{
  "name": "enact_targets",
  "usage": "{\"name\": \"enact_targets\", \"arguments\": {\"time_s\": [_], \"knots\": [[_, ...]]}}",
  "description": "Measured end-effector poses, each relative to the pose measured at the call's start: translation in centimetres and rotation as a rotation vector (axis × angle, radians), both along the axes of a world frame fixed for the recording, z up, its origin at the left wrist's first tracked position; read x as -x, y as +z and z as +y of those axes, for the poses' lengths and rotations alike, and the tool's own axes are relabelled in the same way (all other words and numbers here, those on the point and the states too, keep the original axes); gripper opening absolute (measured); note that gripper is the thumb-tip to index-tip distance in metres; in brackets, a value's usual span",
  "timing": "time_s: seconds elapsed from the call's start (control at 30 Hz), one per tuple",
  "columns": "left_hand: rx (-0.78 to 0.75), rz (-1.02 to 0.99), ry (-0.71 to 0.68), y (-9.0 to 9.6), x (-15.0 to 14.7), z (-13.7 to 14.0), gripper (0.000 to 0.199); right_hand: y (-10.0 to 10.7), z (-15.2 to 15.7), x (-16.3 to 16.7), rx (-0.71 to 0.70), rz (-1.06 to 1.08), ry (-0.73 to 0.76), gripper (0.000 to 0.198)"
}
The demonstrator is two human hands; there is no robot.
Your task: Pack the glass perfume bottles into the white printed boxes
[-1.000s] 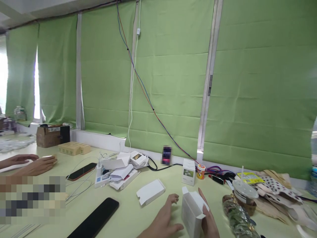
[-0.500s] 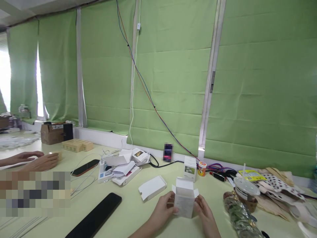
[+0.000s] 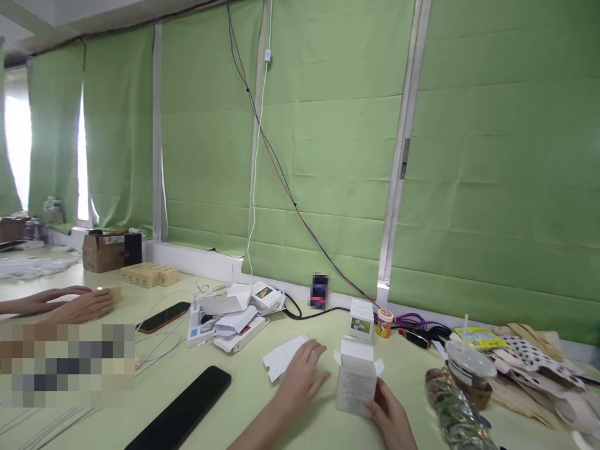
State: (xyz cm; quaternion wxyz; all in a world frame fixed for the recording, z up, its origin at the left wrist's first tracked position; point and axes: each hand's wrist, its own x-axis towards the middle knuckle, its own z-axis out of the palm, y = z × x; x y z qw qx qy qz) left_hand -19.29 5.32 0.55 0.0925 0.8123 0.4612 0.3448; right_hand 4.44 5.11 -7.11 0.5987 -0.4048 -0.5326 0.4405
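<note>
A small white carton (image 3: 355, 389) stands with its top flaps up. My right hand (image 3: 392, 412) grips its right side, thumb on the front face. My left hand (image 3: 302, 375) is apart from the carton, fingers stretched out, over the near right part of a flat white box (image 3: 280, 357) lying on the table. Whether the fingers touch that box I cannot tell. Behind the carton stands a closed white box (image 3: 360, 317) with a picture on its front, beside a small orange tub (image 3: 384, 323).
A long black slab (image 3: 182, 409) lies at front left, a phone (image 3: 165, 317) beyond it. White boxes (image 3: 237, 322) are heaped by a power strip (image 3: 193, 328). Right are a lidded cup (image 3: 470, 365), wrapped items (image 3: 452, 406) and cloth (image 3: 529, 362). Another person's hands (image 3: 82, 306) work at left.
My left hand has let go of the carton and moved left and up to the flat white box. My right hand still holds the carton, which is slightly turned.
</note>
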Motion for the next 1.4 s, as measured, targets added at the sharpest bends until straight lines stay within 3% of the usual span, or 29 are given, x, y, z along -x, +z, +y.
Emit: {"name": "enact_targets", "arguments": {"time_s": [0.1,0.2,0.3,0.53,0.67,0.8,0.9,0.97,1.07,1.2,1.27,1.4], "knots": [[-0.009,0.132,0.262,1.1,2.3,1.5,0.05,-1.2,0.9,-0.4,-0.001,-0.014,-0.023,0.048],[0.143,0.211,0.407,1.2,4.5,2.7,0.075,-2.8,1.9,-0.6,-0.008,-0.005,-0.012,0.049],[0.251,0.249,0.436,0.6,5.7,3.1,0.091,-3.9,2.4,-0.6,-0.017,0.01,-0.018,0.049],[0.257,0.236,0.439,-0.3,5.1,2.7,0.081,-2.6,1.4,-0.3,-0.004,-0.043,-0.039,0.047],[0.249,0.234,0.426,-0.5,4.6,2.6,0.081,-1.9,0.9,0.2,-0.048,-0.173,-0.212,0.033],[0.151,0.205,0.439,0.1,4.3,2.2,0.074,-1.4,0.3,0.9,-0.118,-0.172,-0.315,0.046],[-0.018,0.131,0.3,0.5,3.2,1.3,0.06,-0.6,-0.4,1.3,-0.159,-0.072,-0.237,0.047],[-0.015,0.031,0.126,0.2,1.7,0.4,0.052,-0.1,-0.9,1.4,-0.168,-0.08,-0.181,0.043],[0.158,-0.222,-0.063,-1.1,-1.3,-0.7,0.063,0.4,-1.4,1.5,-0.145,-0.112,-0.102,0.042],[0.425,-0.594,-0.427,-2.7,-4.5,-1.1,0.081,-0.1,-1.3,2.1,-0.093,-0.046,-0.016,0.049],[0.467,-0.651,-0.485,-3.0,-4.9,-1.0,0.082,-0.5,-1.1,2.5,-0.073,-0.001,0.031,0.053],[0.466,-0.621,-0.44,-3.1,-4.3,-1.0,0.074,-0.7,-1.0,2.6,-0.065,0.091,0.092,0.058]]}}
